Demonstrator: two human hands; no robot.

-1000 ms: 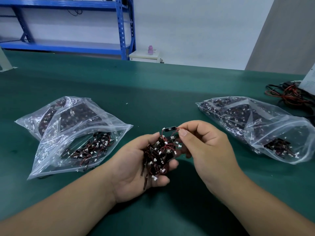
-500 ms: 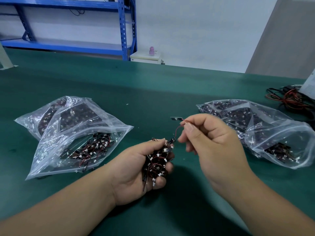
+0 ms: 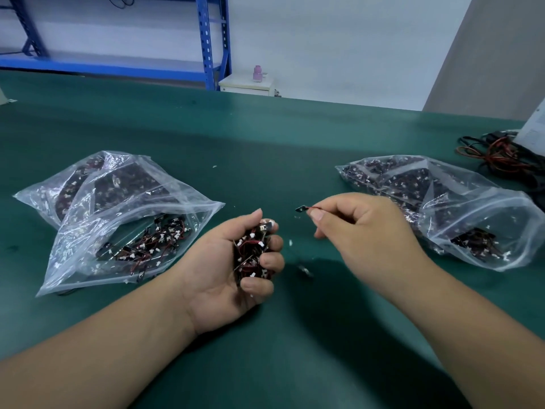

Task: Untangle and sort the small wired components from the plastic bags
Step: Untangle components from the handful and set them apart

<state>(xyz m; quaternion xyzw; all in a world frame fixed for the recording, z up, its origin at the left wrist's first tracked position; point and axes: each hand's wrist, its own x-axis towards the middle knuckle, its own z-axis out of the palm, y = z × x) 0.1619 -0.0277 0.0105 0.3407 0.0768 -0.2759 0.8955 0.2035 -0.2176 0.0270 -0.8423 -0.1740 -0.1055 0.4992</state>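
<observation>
My left hand [image 3: 227,273] lies palm up on the green table and grips a tangled clump of small wired components [image 3: 253,255], black parts with red wires and white plugs. My right hand [image 3: 365,231] hovers to its right and pinches a single wired component [image 3: 303,208] by its red wire, the black end sticking out leftward, free of the clump. An open plastic bag [image 3: 124,228] holding more components lies at the left. Another open bag [image 3: 460,208] of components lies at the right, just behind my right hand.
A loose bundle of red and black cables [image 3: 501,154] lies at the far right edge beside a white sheet [image 3: 535,128]. Blue shelving [image 3: 206,39] and a white cabinet [image 3: 247,84] stand beyond the green table [image 3: 265,143]. Small white bits lie between my hands.
My right hand has pulled one component out of the clump and drawn it right, away from my left hand. My left hand's fingers have curled tighter round the remaining clump.
</observation>
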